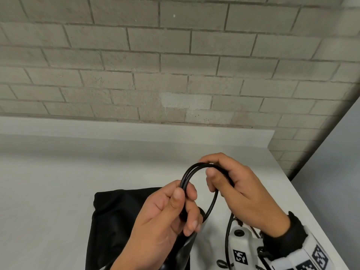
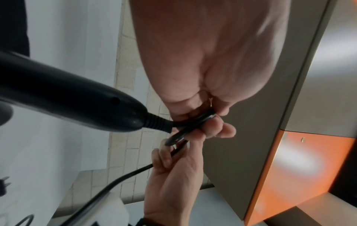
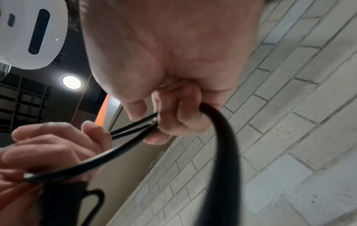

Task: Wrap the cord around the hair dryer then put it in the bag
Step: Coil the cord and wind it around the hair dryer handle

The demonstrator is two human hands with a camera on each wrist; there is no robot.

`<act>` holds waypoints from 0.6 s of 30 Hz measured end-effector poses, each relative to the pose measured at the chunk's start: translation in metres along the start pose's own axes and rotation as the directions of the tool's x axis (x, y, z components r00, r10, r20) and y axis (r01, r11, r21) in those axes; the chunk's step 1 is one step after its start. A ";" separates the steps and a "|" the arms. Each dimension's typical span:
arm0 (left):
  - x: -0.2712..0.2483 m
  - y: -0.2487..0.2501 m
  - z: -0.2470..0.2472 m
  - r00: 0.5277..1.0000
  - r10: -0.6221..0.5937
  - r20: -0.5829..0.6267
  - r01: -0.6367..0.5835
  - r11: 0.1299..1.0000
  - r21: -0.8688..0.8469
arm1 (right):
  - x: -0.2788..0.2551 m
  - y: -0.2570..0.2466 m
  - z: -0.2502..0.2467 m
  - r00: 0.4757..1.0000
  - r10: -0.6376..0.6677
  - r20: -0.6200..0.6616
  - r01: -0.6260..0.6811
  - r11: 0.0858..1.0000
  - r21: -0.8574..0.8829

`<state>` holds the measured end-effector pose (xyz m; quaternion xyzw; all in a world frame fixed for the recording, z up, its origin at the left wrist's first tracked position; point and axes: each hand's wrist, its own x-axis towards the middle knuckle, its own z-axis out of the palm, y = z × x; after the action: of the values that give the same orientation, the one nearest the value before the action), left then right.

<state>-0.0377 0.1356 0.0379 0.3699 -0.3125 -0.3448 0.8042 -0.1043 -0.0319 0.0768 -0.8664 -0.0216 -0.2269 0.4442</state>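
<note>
A black cord (image 1: 191, 171) arcs in a doubled loop between both hands above the white table (image 1: 58, 182). My left hand (image 1: 171, 207) pinches the loop's left side between thumb and fingers. My right hand (image 1: 229, 184) grips the loop's right side, and the cord runs down past the wrist. The black hair dryer (image 2: 63, 99) hangs below the left hand; its handle end with the cord's strain relief shows in the left wrist view, and only a glossy bit (image 1: 185, 248) shows in the head view. A black bag (image 1: 116, 217) lies flat on the table under the left hand.
A grey brick wall (image 1: 175, 65) stands behind the table. The table's right edge (image 1: 303, 201) runs close by the right wrist. The cord's plug (image 2: 4, 185) shows at the left edge of the left wrist view. An orange panel (image 2: 301, 168) stands off to the side.
</note>
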 end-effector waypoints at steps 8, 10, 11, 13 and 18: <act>0.000 -0.004 0.003 1.000 0.019 0.005 -0.019 0.999 0.027 | -0.002 0.001 0.005 0.990 -0.042 -0.131 0.035 0.998 -0.057; 0.000 -0.003 0.003 1.000 0.017 0.009 -0.018 0.999 0.041 | -0.003 0.000 0.007 0.987 -0.052 -0.155 0.039 0.995 -0.087; 0.000 -0.003 0.003 1.000 0.017 0.010 -0.018 0.999 0.046 | -0.003 0.000 0.008 0.985 -0.054 -0.165 0.037 0.994 -0.106; 0.000 -0.003 0.002 1.000 0.018 0.007 -0.018 0.998 0.055 | -0.003 0.001 0.010 0.981 -0.059 -0.182 0.032 0.989 -0.144; 0.000 -0.004 0.002 1.000 0.023 -0.003 -0.023 0.997 0.080 | -0.003 0.001 0.015 0.969 -0.067 -0.239 0.019 0.981 -0.194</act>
<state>-0.0405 0.1324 0.0359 0.3987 -0.3287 -0.3221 0.7933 -0.1010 -0.0203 0.0670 -0.8697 0.0363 -0.3425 0.3535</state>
